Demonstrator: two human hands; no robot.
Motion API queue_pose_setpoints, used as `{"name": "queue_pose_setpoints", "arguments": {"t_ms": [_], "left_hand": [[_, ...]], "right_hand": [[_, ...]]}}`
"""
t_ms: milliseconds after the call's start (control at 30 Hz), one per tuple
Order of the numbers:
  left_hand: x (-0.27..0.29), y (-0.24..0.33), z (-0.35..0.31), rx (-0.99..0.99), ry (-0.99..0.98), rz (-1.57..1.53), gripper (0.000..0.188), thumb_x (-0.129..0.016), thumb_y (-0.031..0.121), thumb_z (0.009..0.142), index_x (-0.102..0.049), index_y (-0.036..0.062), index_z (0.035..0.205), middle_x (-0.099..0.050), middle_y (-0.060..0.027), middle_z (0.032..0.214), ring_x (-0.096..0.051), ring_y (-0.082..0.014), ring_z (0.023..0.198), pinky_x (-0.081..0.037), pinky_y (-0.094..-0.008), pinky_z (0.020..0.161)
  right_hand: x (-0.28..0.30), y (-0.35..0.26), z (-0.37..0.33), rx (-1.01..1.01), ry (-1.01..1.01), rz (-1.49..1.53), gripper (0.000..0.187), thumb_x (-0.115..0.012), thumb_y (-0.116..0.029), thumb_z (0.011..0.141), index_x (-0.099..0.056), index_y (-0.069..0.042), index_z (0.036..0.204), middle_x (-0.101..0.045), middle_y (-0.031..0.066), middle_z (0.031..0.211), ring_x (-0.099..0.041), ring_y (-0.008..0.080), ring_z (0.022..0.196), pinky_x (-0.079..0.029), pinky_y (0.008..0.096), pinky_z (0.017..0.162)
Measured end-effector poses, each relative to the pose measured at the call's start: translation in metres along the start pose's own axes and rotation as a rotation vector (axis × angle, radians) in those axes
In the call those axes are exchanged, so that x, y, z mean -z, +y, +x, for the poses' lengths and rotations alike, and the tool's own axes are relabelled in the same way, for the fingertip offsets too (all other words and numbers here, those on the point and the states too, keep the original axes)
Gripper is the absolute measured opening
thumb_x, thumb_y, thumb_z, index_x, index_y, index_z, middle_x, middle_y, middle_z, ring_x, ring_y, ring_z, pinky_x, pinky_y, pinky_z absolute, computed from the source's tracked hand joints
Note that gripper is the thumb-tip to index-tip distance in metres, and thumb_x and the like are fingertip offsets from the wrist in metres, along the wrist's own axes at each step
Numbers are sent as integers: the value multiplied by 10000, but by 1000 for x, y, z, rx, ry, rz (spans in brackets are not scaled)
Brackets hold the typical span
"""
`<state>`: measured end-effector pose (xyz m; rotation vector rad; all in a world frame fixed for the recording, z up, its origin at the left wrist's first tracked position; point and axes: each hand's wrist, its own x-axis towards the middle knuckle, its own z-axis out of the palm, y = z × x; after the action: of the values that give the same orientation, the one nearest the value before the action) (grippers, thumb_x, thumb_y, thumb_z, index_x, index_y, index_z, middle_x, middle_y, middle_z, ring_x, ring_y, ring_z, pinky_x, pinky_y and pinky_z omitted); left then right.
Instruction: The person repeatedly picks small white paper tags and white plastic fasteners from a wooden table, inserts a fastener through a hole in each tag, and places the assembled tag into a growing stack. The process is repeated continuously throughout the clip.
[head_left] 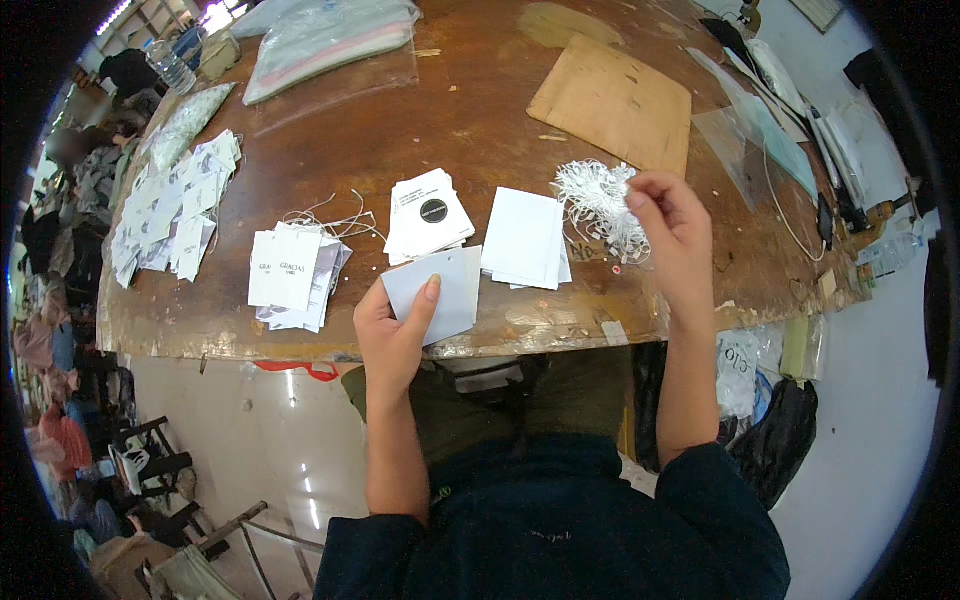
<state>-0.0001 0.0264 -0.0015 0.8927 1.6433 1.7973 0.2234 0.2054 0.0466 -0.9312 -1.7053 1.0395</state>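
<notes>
My left hand grips a small stack of pale hang tags near the table's front edge, thumb lying across their face. A punched hole shows near the top of the stack. My right hand is at the right side of a tangled pile of white tag strings. Its thumb and fingertips are pinched together; what is between them is too small to make out. Between the hands lie blank white cards and a stack of white cards with a black circle. Strung tags lie left of my left hand.
A heap of tags covers the table's left side, with a clear bag behind it. Farther back are plastic-wrapped sheets and a brown envelope. Plastic packaging and a cable lie at the right edge. Bags stand below.
</notes>
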Motion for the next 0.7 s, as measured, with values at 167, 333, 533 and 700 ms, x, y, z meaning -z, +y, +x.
{"name": "queue_pose_setpoints", "arguments": {"t_ms": [167,333,533,700], "left_hand": [[7,5,-6,-129,-136,-66,210,-719,76,842,-663,-37,1010,-680,-122,1039,-628,-157,921,-497,-287,798],[-2,6,-14,-215,-410,-7,204,-724,45,802,-665,-33,981,-637,-150,1197,-619,-212,1025,-491,-305,839],[-2,7,-25,48,-511,-132,231,-740,64,803,-678,-26,1006,-646,-86,1037,-614,-155,930,-481,-288,804],[6,6,-26,-134,-497,-152,219,-747,60,788,-688,-18,985,-610,-106,1159,-587,-156,1022,-476,-302,835]], "right_hand": [[-31,-16,-15,-135,-155,131,132,-541,-46,953,-629,22,1024,-618,44,887,-595,119,848,-468,267,774],[-58,-36,-43,161,-482,73,178,-565,-53,927,-690,9,1037,-674,62,997,-624,144,932,-485,284,838],[-70,-34,-44,-220,-744,468,214,-585,-87,928,-687,15,1086,-699,97,1032,-620,164,990,-485,299,874],[-66,-29,-42,-81,-578,391,403,-523,-311,972,-688,36,1093,-676,145,1117,-589,224,1076,-440,363,957]]}}
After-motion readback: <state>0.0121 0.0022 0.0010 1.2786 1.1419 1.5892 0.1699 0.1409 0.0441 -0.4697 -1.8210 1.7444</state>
